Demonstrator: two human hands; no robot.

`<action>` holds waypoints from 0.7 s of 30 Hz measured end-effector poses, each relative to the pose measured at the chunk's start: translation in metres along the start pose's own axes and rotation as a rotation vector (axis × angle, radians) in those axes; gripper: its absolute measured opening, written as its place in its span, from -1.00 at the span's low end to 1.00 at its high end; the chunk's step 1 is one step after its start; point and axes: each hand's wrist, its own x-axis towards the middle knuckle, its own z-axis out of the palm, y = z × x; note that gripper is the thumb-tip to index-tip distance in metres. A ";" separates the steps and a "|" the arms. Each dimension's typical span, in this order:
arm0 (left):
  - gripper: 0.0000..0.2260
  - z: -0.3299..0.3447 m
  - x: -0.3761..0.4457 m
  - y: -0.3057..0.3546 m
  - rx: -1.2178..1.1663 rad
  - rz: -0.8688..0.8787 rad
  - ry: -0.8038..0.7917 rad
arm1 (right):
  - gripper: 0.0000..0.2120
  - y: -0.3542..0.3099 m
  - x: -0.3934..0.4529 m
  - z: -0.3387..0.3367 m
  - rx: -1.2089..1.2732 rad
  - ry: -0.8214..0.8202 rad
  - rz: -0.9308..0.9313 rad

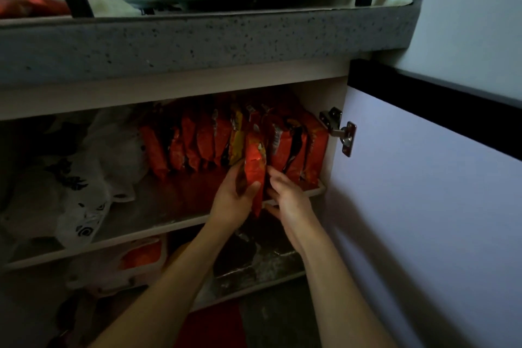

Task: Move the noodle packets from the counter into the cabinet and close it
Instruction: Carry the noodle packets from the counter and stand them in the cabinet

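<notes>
The left hand (236,198) holds a red noodle packet (255,169) upright at the front edge of the cabinet shelf (158,215), fingers curled around it. The right hand (285,195) touches its other side with bent fingers. More red packets (226,138) stand in a row behind. The writing is too dark to read. The cabinet door (423,192) is open.
</notes>
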 end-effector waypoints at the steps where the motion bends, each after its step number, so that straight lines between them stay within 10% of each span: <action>1: -0.56 0.001 0.010 -0.002 0.015 -0.006 -0.009 | -0.63 0.000 0.003 -0.004 -0.041 0.027 -0.006; 21: -0.04 0.020 0.071 -0.029 0.252 0.046 -0.159 | -0.49 0.001 0.011 -0.039 -0.287 0.236 -0.079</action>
